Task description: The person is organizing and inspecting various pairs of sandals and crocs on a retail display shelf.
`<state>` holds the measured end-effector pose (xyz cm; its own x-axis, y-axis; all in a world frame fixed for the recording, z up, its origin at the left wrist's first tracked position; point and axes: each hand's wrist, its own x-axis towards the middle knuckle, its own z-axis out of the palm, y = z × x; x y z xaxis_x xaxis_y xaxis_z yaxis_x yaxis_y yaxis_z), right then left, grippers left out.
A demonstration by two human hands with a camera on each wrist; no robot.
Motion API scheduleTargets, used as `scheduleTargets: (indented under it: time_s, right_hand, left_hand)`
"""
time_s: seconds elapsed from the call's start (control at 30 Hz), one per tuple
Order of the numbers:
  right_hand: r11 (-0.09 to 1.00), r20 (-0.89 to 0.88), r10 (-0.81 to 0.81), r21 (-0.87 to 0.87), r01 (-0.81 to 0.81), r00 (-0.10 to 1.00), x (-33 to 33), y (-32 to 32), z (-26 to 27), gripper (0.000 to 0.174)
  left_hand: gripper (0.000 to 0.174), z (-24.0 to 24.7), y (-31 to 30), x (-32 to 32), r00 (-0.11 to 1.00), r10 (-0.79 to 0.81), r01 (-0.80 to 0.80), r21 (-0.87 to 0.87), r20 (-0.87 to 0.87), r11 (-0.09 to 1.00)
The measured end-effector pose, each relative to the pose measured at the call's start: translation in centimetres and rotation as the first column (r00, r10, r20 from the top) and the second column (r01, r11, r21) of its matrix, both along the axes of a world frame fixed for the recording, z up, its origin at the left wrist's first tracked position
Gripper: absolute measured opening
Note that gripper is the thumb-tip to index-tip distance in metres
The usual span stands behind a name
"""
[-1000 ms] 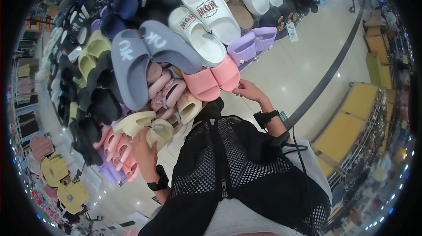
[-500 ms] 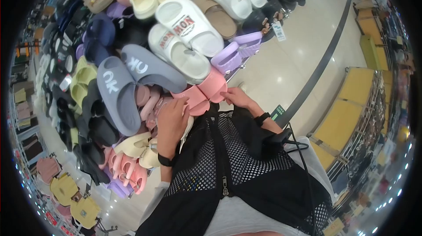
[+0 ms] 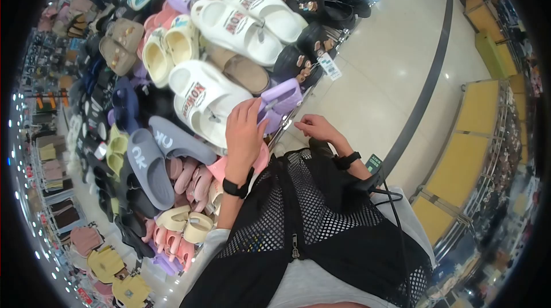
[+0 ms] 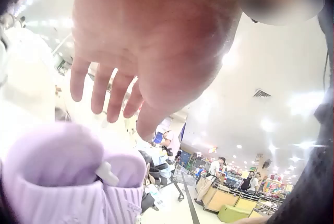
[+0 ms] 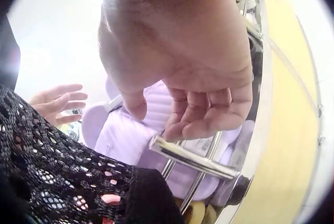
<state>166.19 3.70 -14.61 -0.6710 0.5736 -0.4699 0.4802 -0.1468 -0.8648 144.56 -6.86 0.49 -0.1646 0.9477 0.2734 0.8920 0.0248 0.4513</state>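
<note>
My left hand [image 3: 244, 133] hangs over the front of the shoe display with its fingers extended, beside a pair of purple slides [image 3: 282, 98]. In the left wrist view the purple slides [image 4: 55, 203] lie below the fingers, and the palm holds nothing. Pink slides [image 3: 262, 160] are partly hidden under that wrist. White slides with red lettering [image 3: 221, 104] sit just beyond the fingers. My right hand [image 3: 318, 128] is off the display's edge, fingers loosely bent. In the right wrist view that hand [image 5: 182, 78] is bare, close over a chrome rail [image 5: 195, 161] and the purple slides [image 5: 122, 135].
Grey slides [image 3: 150, 176], cream slides [image 3: 198, 227] and beige slides [image 3: 247, 72] crowd the display. A price tag [image 3: 329, 67] hangs over its edge. Tiled floor [image 3: 379, 67] with a dark stripe [image 3: 433, 72] runs to the right, beside yellow-topped shelving [image 3: 476, 107].
The left hand has moved from the cream slides, past the pink slides, to beside the purple ones. My right hand has let go of the pink slides. The display has shifted downward in view.
</note>
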Motion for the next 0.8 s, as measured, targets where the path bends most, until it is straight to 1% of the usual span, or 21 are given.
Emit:
scheduleTargets:
  time_s: [0.1,0.13,0.17,0.23,0.27,0.3,0.37,0.4,0.47,0.57,0.63,0.7,0.73,0.8]
  right_hand:
    - [0.999,-0.031,-0.043,-0.014,0.042,0.999,2.7,2.6,-1.8,0.039]
    - [0.998,-0.040,-0.050,-0.029,0.048,0.998,3.7,3.2,-2.3,0.039]
    - [0.997,-0.046,-0.055,-0.049,0.052,0.997,4.8,3.5,-2.9,0.038]
    - [0.996,-0.055,-0.066,-0.062,0.062,0.996,7.2,4.5,-4.3,0.038]
    - [0.995,-0.054,-0.075,-0.065,0.071,0.996,8.2,5.1,-4.8,0.037]
    - [0.995,-0.063,-0.080,-0.066,0.076,0.995,9.2,5.8,-5.0,0.037]
    - [0.980,-0.057,-0.173,-0.106,0.166,0.983,10.8,6.6,-4.9,0.036]
    - [0.980,-0.059,-0.172,-0.113,0.165,0.983,11.5,7.2,-4.5,0.036]
    - [0.982,0.000,-0.179,-0.066,0.178,0.984,12.7,8.2,-3.6,0.034]
    - [0.972,-0.018,-0.213,-0.107,0.210,0.977,13.6,9.3,-4.4,0.033]
    - [0.973,-0.032,-0.211,-0.098,0.207,0.977,13.8,10.1,-4.7,0.033]
    - [0.975,-0.038,-0.206,-0.097,0.202,0.978,14.0,10.5,-4.6,0.033]
    - [0.978,-0.038,-0.188,-0.103,0.184,0.981,14.1,11.0,-4.6,0.033]
    - [0.982,-0.033,-0.160,-0.107,0.156,0.987,14.2,11.9,-4.5,0.033]
  left_hand:
    - [0.052,-1.8,4.9,2.0,0.998,0.034,-0.033,0.010,-0.059,0.999]
    - [0.048,-2.8,6.2,2.6,0.994,0.051,-0.049,0.031,-0.095,0.998]
    - [0.048,-3.6,6.7,3.0,0.993,0.048,-0.047,0.019,-0.106,0.999]
    - [0.043,-5.0,7.9,3.3,0.987,0.158,-0.152,-0.184,0.018,0.971]
    - [0.038,-5.4,8.1,3.4,0.980,0.198,-0.196,-0.133,0.002,0.972]
    - [0.038,-5.5,8.2,3.3,0.981,0.193,-0.192,-0.131,-0.006,0.973]
    - [0.034,-5.7,8.1,3.2,0.963,0.260,-0.246,-0.175,0.065,0.953]
    - [0.033,-5.8,8.1,3.3,0.964,0.265,-0.261,-0.161,0.007,0.952]
    - [0.033,-5.9,8.2,3.0,0.958,0.288,-0.283,-0.207,-0.009,0.936]
    - [0.035,-5.5,8.8,2.7,0.947,0.321,-0.310,-0.272,-0.003,0.911]
    - [0.035,-4.6,9.0,2.6,0.940,0.340,-0.320,-0.306,0.012,0.897]
    - [0.037,-3.9,9.0,2.7,0.957,0.289,-0.260,-0.351,0.031,0.899]
    - [0.037,-3.6,9.0,2.8,0.954,0.299,-0.267,-0.354,0.036,0.896]
    - [0.041,-3.2,9.3,3.0,0.960,0.281,-0.265,-0.399,-0.019,0.878]
